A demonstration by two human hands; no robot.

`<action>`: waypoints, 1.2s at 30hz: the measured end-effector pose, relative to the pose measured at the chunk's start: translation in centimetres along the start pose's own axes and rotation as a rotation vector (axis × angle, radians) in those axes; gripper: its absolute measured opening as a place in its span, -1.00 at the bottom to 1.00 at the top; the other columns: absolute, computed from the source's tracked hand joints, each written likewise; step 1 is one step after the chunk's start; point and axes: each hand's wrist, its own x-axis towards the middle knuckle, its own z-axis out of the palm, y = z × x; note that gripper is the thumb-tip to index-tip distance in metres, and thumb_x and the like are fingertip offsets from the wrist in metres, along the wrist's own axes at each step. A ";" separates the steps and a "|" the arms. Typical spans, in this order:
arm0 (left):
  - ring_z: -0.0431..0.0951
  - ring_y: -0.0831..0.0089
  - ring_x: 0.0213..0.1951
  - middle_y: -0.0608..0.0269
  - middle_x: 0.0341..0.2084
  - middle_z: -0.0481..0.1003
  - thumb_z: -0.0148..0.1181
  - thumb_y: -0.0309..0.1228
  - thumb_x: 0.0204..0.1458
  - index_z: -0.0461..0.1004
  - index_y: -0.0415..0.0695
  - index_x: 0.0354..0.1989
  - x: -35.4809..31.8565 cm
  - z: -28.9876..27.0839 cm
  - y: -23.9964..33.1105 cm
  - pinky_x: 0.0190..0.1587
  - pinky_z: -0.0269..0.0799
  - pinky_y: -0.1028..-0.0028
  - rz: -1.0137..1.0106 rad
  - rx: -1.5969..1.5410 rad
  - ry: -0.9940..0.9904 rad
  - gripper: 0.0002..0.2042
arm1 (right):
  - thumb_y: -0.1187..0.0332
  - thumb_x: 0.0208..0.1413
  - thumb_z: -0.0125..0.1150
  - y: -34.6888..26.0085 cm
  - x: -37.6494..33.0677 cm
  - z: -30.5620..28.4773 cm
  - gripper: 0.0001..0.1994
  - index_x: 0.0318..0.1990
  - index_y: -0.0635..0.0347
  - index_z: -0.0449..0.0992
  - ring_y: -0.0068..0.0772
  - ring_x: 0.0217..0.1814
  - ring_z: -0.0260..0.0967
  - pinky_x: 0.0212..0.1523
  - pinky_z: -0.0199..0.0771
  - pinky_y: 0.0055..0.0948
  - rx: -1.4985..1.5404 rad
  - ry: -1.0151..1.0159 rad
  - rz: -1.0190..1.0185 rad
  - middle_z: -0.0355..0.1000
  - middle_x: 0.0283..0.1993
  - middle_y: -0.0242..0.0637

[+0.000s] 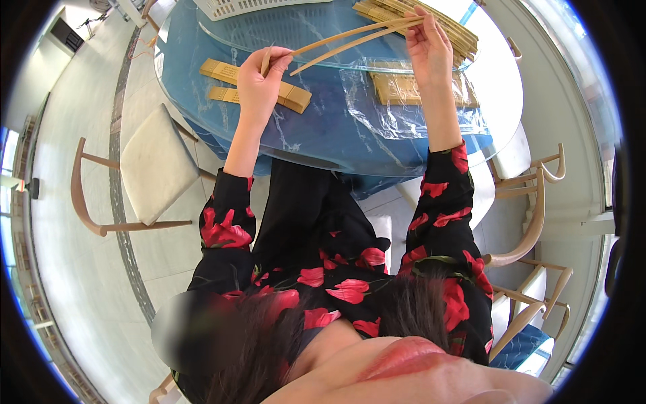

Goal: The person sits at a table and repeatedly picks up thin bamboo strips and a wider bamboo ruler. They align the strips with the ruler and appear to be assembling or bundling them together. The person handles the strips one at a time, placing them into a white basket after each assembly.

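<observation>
Two long, thin, tan strips (356,50), wood-like, stretch between my hands above the table. My right hand (428,50), raised at the right, is closed in a pinch round the right ends of both strips. My left hand (259,77) pinches the left end of the upper strip, and a pointed tip sticks up past the fingers. The lower strip's left end hangs loose beside that hand. Beneath my left hand lie two flat tan packets (293,98) with printing. A clear plastic bag (363,108) with a tan packet (393,89) lies below my right wrist.
A round table (323,138) has a blue marbled cover under a clear glass disc. At its far side stands a white slotted basket (235,7). A pile of long tan packets (461,40) lies far right. Chairs stand left (158,165) and right (528,236).
</observation>
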 end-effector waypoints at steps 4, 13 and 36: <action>0.28 0.72 -0.52 0.38 -0.47 0.45 0.26 -0.53 0.26 0.60 -0.29 -0.11 0.4 -0.9 -0.5 -0.48 0.15 0.64 -0.042 -0.327 0.070 -0.89 | 0.25 0.44 0.14 -4.7 1.0 -1.4 -0.81 -0.14 0.16 0.54 -0.61 -0.26 0.32 -0.29 0.33 -0.53 0.169 0.061 -0.427 0.47 -0.36 -0.38; 0.31 0.70 -0.50 0.31 -0.40 0.54 0.28 -0.57 0.22 0.60 -0.29 -0.13 -1.0 -0.7 0.5 -0.46 0.18 0.67 0.145 -0.303 -0.050 -0.90 | 0.25 0.15 0.35 1.1 -5.3 9.8 -0.81 -0.09 -0.06 0.60 -0.48 -0.14 0.42 -0.18 0.45 -0.51 -1.659 -0.641 -1.265 0.51 -0.20 -0.53; 0.38 0.70 -0.53 0.39 -0.47 0.59 0.30 -0.54 0.18 0.55 -0.16 0.01 -1.0 0.3 0.0 -0.44 0.27 0.65 0.221 0.023 -0.085 -0.77 | 0.29 0.48 -0.03 0.4 2.1 -0.2 -0.84 -0.10 0.12 0.45 -0.38 -0.20 0.40 0.15 0.47 -0.19 0.553 -0.286 0.061 0.35 -0.39 -0.39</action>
